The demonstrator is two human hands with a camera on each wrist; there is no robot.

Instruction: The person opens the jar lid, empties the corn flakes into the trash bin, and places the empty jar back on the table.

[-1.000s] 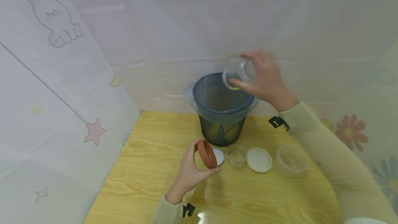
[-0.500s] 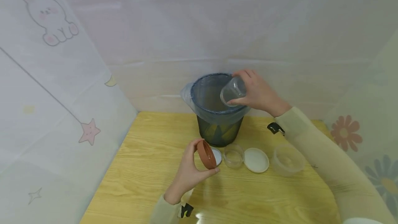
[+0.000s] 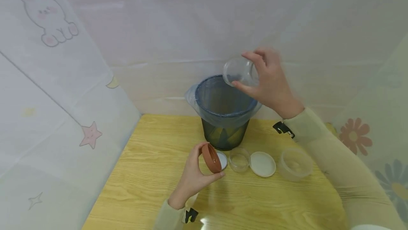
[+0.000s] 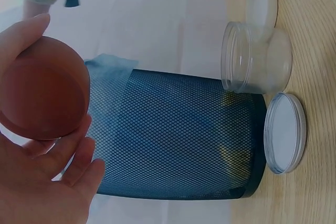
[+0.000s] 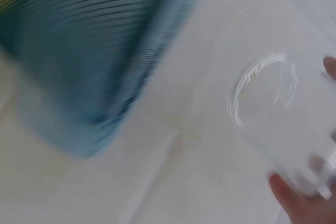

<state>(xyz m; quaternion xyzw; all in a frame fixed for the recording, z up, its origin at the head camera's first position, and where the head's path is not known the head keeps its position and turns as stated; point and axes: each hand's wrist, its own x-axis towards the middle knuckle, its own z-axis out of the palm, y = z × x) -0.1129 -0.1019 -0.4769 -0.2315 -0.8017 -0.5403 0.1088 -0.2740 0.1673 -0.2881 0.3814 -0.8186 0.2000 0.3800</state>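
My right hand (image 3: 272, 83) grips a clear plastic jar (image 3: 237, 70), tipped on its side with its mouth facing left, above the rim of a mesh trash bin (image 3: 224, 134) lined with a bluish bag (image 3: 207, 113). Nothing shows inside the jar in the right wrist view, though that view is blurred. Between thumb and fingers, my left hand (image 3: 192, 177) holds a reddish-brown round lid (image 3: 211, 158) on edge, low in front of the bin. The lid's flat outer face fills much of the left wrist view.
In a row before the bin lie a white-lined silver lid (image 3: 223, 160), a clear open jar (image 3: 239, 161), a whitish flat lid (image 3: 262, 164) and a wider translucent tub (image 3: 295, 164). Wood-grained table (image 3: 153, 187) below; sheeted walls (image 3: 191, 28) close behind and at both sides.
The right hand dipped the jar toward the bin's mouth, then raised it again. Yellow bits seen in the jar a second ago no longer show. The left hand has kept its place.
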